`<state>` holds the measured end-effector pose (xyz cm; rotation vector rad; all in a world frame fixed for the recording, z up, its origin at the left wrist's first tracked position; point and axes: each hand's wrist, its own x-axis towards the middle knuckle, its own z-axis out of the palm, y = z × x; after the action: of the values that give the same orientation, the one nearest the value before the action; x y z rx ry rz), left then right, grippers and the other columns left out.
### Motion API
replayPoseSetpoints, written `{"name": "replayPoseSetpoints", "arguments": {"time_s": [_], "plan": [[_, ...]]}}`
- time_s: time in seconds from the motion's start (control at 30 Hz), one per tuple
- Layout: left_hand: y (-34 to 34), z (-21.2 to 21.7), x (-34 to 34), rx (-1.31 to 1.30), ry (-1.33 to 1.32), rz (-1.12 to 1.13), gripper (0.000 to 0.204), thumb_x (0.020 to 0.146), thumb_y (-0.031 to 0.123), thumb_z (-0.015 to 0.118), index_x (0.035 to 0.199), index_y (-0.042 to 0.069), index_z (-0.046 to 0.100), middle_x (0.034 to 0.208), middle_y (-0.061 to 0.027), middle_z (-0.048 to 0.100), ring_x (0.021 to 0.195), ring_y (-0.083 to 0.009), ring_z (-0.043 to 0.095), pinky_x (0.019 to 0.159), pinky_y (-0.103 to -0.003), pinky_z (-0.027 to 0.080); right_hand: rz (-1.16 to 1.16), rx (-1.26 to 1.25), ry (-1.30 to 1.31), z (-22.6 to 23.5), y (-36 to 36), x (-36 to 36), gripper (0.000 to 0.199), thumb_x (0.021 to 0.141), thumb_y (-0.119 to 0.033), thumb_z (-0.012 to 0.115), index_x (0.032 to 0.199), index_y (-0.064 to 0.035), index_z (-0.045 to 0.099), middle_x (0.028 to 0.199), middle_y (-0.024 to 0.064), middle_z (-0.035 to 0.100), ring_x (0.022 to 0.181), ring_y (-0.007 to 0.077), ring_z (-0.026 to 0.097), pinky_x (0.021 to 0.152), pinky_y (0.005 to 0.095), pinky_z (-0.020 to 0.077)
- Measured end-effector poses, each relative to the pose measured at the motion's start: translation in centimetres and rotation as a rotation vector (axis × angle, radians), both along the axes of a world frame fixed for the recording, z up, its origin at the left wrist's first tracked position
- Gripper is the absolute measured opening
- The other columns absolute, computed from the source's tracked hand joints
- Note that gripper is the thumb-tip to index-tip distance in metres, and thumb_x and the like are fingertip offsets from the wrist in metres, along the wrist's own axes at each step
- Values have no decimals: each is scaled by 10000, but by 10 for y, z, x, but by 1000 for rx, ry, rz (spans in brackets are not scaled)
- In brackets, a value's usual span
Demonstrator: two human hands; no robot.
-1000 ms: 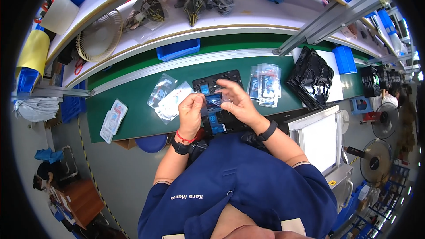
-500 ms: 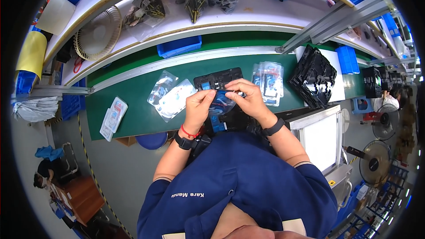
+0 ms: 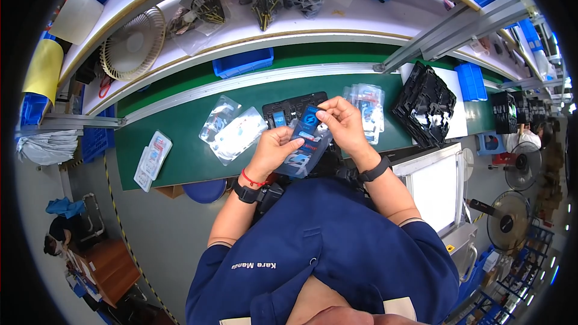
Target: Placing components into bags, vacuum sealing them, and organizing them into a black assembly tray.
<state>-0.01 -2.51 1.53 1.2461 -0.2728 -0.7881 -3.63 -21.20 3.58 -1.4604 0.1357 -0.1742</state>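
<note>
My left hand (image 3: 272, 149) pinches a clear plastic pouch (image 3: 301, 164) with blue and white print, held over the bench's front edge. Between the closed thumb and fingers of my right hand (image 3: 344, 123) is the top of a flat black piece with blue print (image 3: 309, 118), which looks like a phone battery. Its lower end overlaps the pouch; whether it lies inside cannot be made out. Just behind my hands is a black plastic tray (image 3: 312, 100), with another blue-faced flat piece (image 3: 279, 118) in it.
Clear printed packs (image 3: 239, 135) lie left of the tray, more packs (image 3: 368, 103) right of it. Two packs (image 3: 158, 154) sit at the bench's left end. Stacked black trays (image 3: 423, 105) stand right, near a bright light panel (image 3: 435, 189). A shelf (image 3: 343, 27) overhangs the bench.
The flat black-and-blue piece and the pouch have tilted so their printed faces show. My right hand has risen slightly at the piece's top; my left hand has shifted down along the pouch.
</note>
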Motion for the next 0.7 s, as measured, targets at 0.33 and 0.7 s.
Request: {"name": "replayPoseSetpoints", "arguments": {"time_s": [0.33, 0.7], "plan": [[-4, 14, -7, -23, 19, -11, 102, 828, 42, 605, 905, -24, 597, 840, -33, 630, 751, -57, 570, 674, -207, 470, 69, -63, 51, 8, 2, -1, 80, 781, -35, 654, 820, -7, 589, 734, 14, 612, 654, 39, 542, 595, 185, 440], [-2, 12, -3, -42, -70, 102, 207, 886, 138, 542, 1011, -9, 617, 904, -51, 642, 814, -118, 586, 729, -250, 466, 218, 57, 165, 27, 3, -8, 168, 837, -98, 599, 969, -8, 651, 844, 50, 644, 803, 87, 587, 695, 222, 476]]}}
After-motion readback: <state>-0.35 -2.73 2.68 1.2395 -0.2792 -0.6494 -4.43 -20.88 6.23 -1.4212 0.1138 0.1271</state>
